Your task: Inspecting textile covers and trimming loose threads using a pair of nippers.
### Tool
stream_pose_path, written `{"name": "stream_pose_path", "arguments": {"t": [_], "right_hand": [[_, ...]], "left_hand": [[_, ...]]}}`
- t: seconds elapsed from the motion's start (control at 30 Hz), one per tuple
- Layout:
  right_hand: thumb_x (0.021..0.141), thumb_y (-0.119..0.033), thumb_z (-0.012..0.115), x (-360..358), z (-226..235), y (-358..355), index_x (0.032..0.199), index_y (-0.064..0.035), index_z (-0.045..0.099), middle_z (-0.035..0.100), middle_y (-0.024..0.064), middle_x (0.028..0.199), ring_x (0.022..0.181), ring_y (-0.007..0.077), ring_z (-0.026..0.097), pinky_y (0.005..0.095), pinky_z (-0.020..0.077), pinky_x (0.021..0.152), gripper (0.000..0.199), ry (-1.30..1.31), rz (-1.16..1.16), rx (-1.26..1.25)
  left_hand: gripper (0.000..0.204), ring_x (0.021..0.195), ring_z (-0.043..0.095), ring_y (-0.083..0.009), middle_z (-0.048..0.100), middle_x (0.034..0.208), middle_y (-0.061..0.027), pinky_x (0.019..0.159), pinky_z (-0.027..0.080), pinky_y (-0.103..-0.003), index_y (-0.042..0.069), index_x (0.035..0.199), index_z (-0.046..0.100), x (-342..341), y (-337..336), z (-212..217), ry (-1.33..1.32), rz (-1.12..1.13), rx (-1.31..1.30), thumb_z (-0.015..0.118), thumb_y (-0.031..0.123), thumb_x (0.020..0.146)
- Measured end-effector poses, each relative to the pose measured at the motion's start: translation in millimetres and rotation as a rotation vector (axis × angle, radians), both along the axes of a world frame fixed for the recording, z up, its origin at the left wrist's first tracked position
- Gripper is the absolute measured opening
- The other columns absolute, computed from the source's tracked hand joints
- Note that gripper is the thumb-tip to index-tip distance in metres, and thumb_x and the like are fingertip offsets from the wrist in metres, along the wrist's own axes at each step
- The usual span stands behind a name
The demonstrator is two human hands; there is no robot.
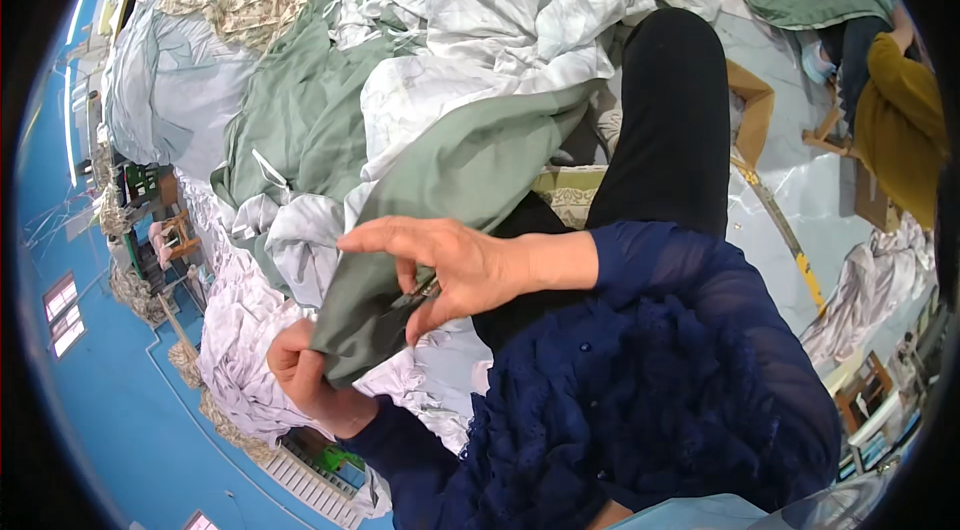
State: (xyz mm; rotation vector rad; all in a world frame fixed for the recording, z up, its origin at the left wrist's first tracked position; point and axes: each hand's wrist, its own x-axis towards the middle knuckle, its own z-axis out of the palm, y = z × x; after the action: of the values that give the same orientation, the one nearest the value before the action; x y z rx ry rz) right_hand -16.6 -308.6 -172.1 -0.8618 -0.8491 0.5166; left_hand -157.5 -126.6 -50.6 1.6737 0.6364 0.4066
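Observation:
My left hand [308, 380] is closed on the edge of a green cloth [470, 150], pinching it between bent fingers and thumb. The cloth runs from there under my right hand and over my lap, up to a large heap of fabric. Across the held stretch reaches my right hand [455, 265], its index finger stretched out and its thumb pointing down. Tucked in its curled fingers is a small, dark metal tool [425, 288] that looks like thread snips; most of it is hidden by the hand.
White patterned fabric [520, 0] with ties is heaped in front of me. Pale lilac cloth [245, 360] lies at the left. My black-trousered knee [675, 110] rises right of the green cloth. At the far right sits another person in a mustard top [905, 120], green cloth beside them.

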Motion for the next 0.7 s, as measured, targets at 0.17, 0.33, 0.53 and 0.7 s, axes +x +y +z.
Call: {"name": "stream_pose_path", "arguments": {"t": [0.17, 0.33, 0.53, 0.7], "right_hand": [[0.073, -0.01, 0.079, -14, 19, -22, 0.125, 0.0001, 0.056, 0.064, 0.0057, 0.101, 0.076, 0.0088, 0.054, 0.0252, 0.0476, 0.068, 0.058, 0.365, 0.079, -0.059], [0.074, 0.001, 0.07, 6, 15, -65, 0.098, -0.001, 0.069, 0.066, 0.0026, 0.086, 0.081, 0.0038, 0.057, 0.0233, 0.0468, 0.065, 0.023, 0.385, -0.271, -0.159], [0.084, -0.001, 0.069, 88, 52, -162, 0.074, -0.0104, 0.058, 0.056, -0.0055, 0.067, 0.051, 0.0013, 0.045, 0.0147, 0.0334, 0.044, 0.017, 0.478, -1.015, 0.062], [0.089, -0.007, 0.066, 214, 67, -258, 0.087, -0.0053, 0.062, 0.053, -0.003, 0.068, 0.057, 0.0064, 0.046, 0.0189, 0.0401, 0.055, 0.005, 0.305, -0.855, 0.17]], "left_hand": [[0.009, 0.063, 0.044, -0.0102, 0.052, 0.069, -0.0038, 0.059, 0.033, -0.024, -0.001, 0.075, 0.055, 67, -61, -15, -0.281, -0.126, 0.131, 0.056, 0.006, 0.081], [0.019, 0.068, 0.052, -0.006, 0.063, 0.086, -0.003, 0.062, 0.039, -0.019, -0.002, 0.098, 0.063, 102, -64, -33, -0.096, -0.402, -0.088, 0.061, -0.003, 0.079], [0.063, 0.057, 0.044, -0.0054, 0.063, 0.1, -0.0034, 0.055, 0.039, -0.021, 0.005, 0.125, 0.056, 73, -19, -91, 0.193, -0.7, 0.397, 0.082, 0.009, 0.068], [0.103, 0.112, 0.053, -0.0266, 0.034, 0.143, -0.0133, 0.092, 0.046, -0.037, 0.008, 0.146, 0.033, 38, -12, -120, 0.216, -0.518, 0.38, 0.088, 0.026, 0.06]]}}
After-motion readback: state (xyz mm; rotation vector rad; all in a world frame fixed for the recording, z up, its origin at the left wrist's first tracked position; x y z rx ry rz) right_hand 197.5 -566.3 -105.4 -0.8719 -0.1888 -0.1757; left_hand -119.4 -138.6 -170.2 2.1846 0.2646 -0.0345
